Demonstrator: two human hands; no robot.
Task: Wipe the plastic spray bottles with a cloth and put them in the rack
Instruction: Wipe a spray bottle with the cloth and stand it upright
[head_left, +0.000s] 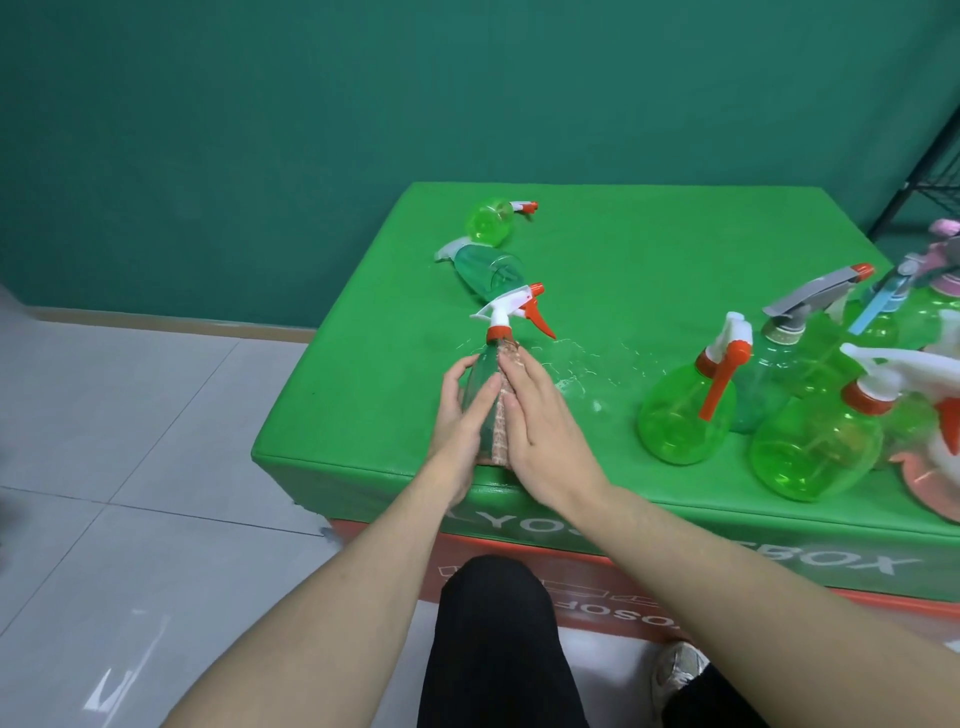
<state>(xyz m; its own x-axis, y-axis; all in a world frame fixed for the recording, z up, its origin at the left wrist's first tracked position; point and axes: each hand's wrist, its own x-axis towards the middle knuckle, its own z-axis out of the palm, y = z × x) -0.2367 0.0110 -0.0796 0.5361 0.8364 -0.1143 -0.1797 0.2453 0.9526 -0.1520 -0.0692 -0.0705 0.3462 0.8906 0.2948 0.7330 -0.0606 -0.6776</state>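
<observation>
An upright teal spray bottle (480, 382) with a white and orange trigger head stands near the front left of the green box top (649, 270). My left hand (460, 421) holds its left side, fingers wrapped round the body. My right hand (540, 421) presses a brownish cloth (501, 410) flat against the bottle's right side with straight fingers. Two more bottles lie on their sides behind: a teal bottle (485, 270) and a light green bottle (491, 221). A black wire rack (930, 156) shows at the right edge.
Several upright green and pink spray bottles (685, 410) crowd the right part of the box. Water drops lie on the top near the middle (597, 364). My knee in black trousers (493, 623) is below the front edge. Grey tiled floor lies to the left.
</observation>
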